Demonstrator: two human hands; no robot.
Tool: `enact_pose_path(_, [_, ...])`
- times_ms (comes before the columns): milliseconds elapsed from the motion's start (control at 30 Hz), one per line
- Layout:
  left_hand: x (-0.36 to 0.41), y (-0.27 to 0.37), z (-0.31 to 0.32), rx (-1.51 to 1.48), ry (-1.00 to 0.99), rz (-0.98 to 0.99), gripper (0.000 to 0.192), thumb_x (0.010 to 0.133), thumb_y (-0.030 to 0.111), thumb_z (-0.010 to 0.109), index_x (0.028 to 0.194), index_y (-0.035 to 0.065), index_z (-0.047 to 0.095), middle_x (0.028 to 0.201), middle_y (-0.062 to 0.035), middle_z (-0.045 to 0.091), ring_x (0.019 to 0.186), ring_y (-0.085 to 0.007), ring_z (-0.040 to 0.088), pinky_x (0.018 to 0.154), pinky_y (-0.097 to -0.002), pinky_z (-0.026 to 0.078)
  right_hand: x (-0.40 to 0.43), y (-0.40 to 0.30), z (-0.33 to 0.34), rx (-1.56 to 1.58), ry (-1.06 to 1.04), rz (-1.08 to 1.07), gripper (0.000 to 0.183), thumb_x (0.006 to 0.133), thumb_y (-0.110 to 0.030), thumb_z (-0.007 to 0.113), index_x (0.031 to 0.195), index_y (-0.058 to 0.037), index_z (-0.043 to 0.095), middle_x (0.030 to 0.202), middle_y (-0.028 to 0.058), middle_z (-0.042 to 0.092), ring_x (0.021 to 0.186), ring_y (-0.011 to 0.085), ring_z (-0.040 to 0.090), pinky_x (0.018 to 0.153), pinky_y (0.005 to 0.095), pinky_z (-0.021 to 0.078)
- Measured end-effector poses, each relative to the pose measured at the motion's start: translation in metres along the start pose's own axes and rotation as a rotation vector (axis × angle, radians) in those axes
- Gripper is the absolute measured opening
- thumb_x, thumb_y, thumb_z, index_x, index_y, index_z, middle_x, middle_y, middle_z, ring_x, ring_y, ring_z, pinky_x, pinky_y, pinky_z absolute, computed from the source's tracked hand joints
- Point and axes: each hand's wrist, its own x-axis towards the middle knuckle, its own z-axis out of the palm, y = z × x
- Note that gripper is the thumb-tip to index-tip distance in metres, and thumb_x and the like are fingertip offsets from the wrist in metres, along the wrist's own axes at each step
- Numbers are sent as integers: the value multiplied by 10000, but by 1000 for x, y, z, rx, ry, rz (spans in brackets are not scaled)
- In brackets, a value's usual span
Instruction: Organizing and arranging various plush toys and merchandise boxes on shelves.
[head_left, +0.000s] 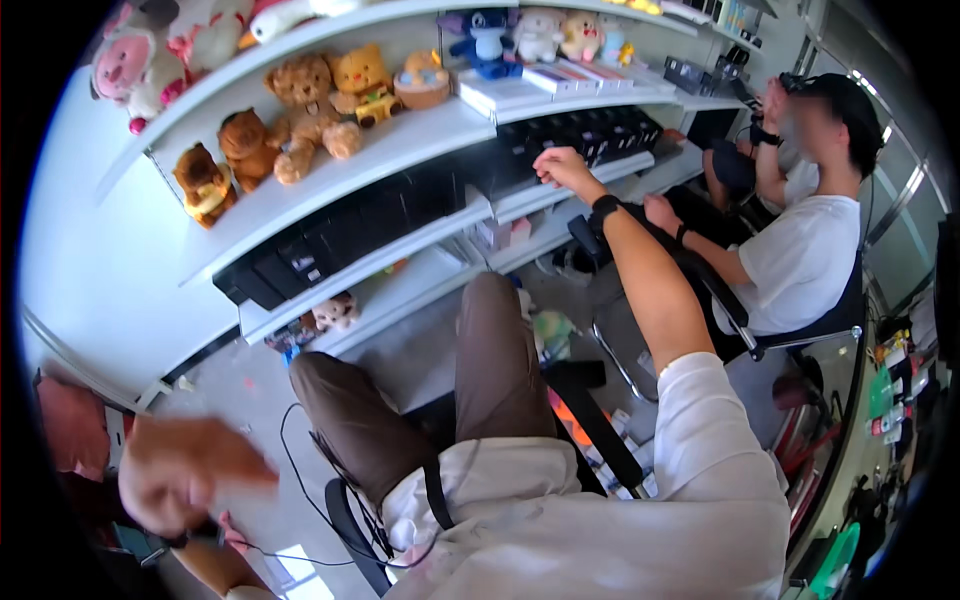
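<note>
My right hand (566, 171) is raised in front of the shelves, fingers curled in, with a black band on the wrist; nothing shows in it. Behind it, black boxes (615, 129) stand in a row on a shelf. My left hand (191, 476) is at the lower left, blurred by motion, its wrist also banded; whether it holds anything cannot be told. A thin black cable (289, 559) runs near that wrist. Plush bears (307, 97) sit on the middle shelf, above more black boxes (360, 217). My knees are in front of the lower shelf.
A person (802, 225) in a white T-shirt sits on a black office chair at the right, one hand raised near the face. My chair's black armrest (592, 427) is beside my right thigh. Along the right edge runs a cluttered table (832, 457). A plush toy (336, 311) lies on the bottom shelf.
</note>
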Motion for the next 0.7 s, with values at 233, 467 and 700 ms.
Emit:
enact_pose_path(233, [132,-170,23,170,128,-280,192,915,-40,566,1064,-11,683,940,-169,691,890,-287,688,773,-361,528,-18,78,65,168,-262,193,149,937,-209,610,968,-100,708,838,10,694,707,115,670,578,285,519])
enact_pose_path(467, [199,-312,112,-100,98,-244,265,922,-38,561,1168,13,647,1138,-146,652,1048,-262,640,883,-339,516,-88,227,68,185,-183,603,236,965,-273,560,1082,-105,677,929,29,696,804,158,685,672,281,535])
enact_pose_path(700, [277,-360,166,-223,166,-211,257,826,-108,627,1048,19,657,1002,-130,592,917,-236,644,787,-333,523,-251,465,89,222,-74,819,372,893,-342,671,1197,-131,630,1009,73,681,830,243,675,693,370,567])
